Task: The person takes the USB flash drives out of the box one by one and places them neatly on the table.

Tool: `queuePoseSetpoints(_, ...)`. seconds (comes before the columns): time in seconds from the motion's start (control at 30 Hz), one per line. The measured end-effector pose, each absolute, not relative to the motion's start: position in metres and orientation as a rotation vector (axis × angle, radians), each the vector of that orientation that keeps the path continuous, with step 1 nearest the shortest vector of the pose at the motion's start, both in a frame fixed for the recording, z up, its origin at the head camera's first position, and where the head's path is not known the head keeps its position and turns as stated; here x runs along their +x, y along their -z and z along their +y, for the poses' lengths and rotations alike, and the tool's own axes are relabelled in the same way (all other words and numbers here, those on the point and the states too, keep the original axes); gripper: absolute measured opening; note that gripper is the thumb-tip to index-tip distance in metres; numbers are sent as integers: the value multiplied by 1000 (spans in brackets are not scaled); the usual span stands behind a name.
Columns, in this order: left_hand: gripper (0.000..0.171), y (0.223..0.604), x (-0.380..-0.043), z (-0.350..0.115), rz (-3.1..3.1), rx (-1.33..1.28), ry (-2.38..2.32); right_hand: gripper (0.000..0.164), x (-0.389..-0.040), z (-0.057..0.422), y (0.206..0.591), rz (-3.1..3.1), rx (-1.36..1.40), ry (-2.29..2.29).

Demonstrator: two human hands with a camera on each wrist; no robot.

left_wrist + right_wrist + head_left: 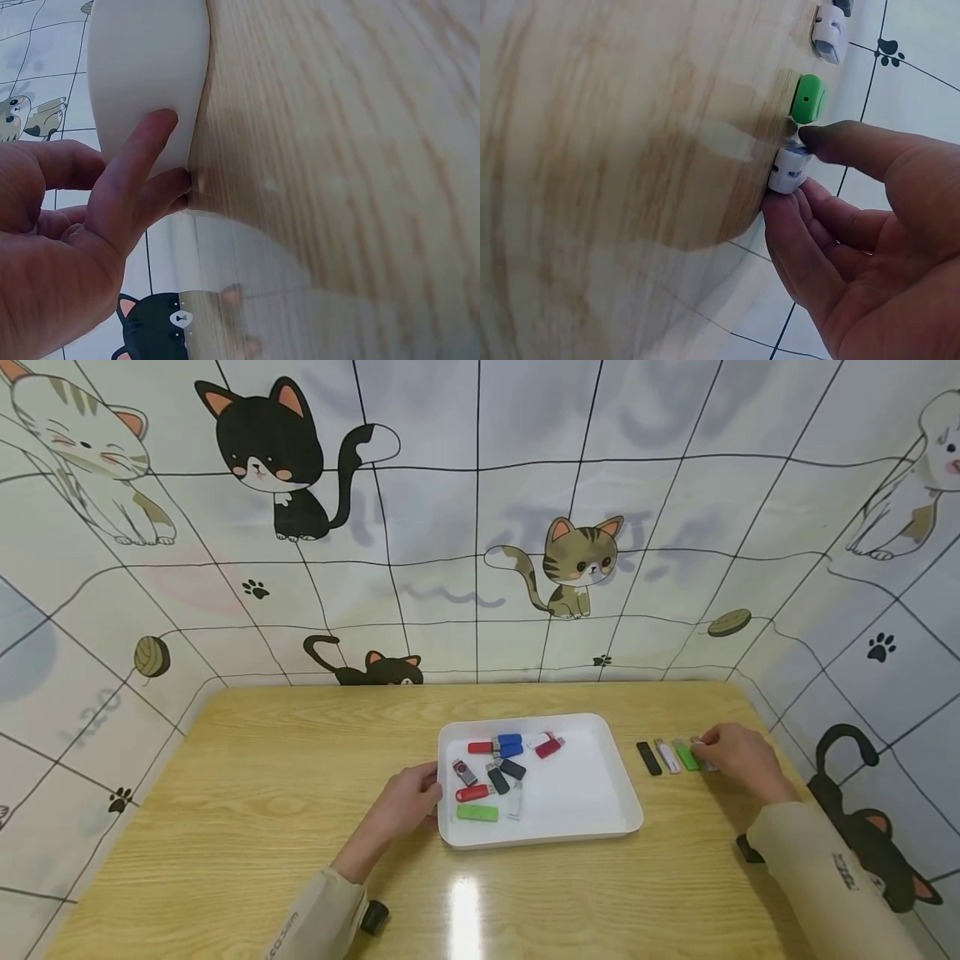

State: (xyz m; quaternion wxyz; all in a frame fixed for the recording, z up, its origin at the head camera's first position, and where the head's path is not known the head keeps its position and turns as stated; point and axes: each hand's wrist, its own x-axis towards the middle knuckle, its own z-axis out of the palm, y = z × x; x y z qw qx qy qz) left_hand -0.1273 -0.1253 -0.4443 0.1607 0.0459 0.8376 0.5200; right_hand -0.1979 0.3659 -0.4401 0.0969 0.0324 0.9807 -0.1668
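At the left edge of a white tray (573,785), my left hand (405,800) holds the rim. In the left wrist view one fingertip lies against the tray's outer wall (150,67) and another finger reaches over the edge. My right hand (741,762) pinches a white USB stick (789,171) between thumb and fingers, down on the table. Beside it in a row lie a green USB stick (686,756), a white one (667,757) and a black one (648,758). The stick in my right hand is mostly hidden in the head view.
Several USB sticks lie in the tray's left half, among them a light green one (477,812), a red one (472,792) and a blue one (509,738). The wooden table (262,760) meets cat-printed sheeting (465,543) at its back and sides.
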Motion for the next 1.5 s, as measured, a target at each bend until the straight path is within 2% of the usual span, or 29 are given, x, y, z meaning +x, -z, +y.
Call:
queuePoseSetpoints(0.27,47,444,-129,-125,2377,135,-1488,65,-189,373,430,2950,92,505)
queuePoseSetpoints(0.5,48,441,-129,-124,2399,114,-1445,47,-175,333,396,3103,-66,554)
queuePoseSetpoints(0.73,47,442,-129,-125,2395,124,-1465,30,-173,256,366,3107,-464,611)
queuePoseSetpoints(0.93,48,444,-129,-128,2387,119,-1458,24,-182,203,350,3046,-788,533)
queuePoseSetpoints(1.23,47,444,-126,-129,2401,123,-1457,27,-199,145,358,2861,-979,330)
queuePoseSetpoints(1.5,47,443,-123,-128,2384,128,-1477,30,-211,114,378,2744,-962,227)
